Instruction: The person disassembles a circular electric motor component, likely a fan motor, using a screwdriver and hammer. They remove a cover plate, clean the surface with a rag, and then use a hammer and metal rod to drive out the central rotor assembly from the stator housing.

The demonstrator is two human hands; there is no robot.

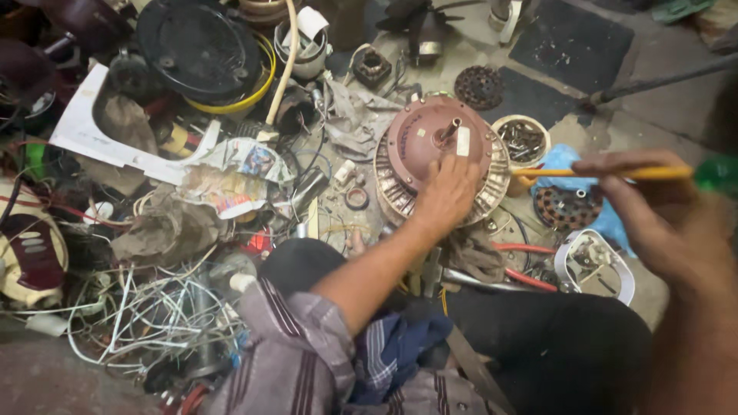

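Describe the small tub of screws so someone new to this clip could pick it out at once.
Start at the big reddish-brown fan motor under the left hand in the middle of the floor. Just right of it sits a small round cream tub. It alone holds a heap of grey metal screws, unlike the dark perforated discs nearby.

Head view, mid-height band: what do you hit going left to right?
Maroon-and-cream cover → crumpled printed paper → left hand resting on the round motor → cup of screws → right hand holding a yellow-shafted screwdriver.
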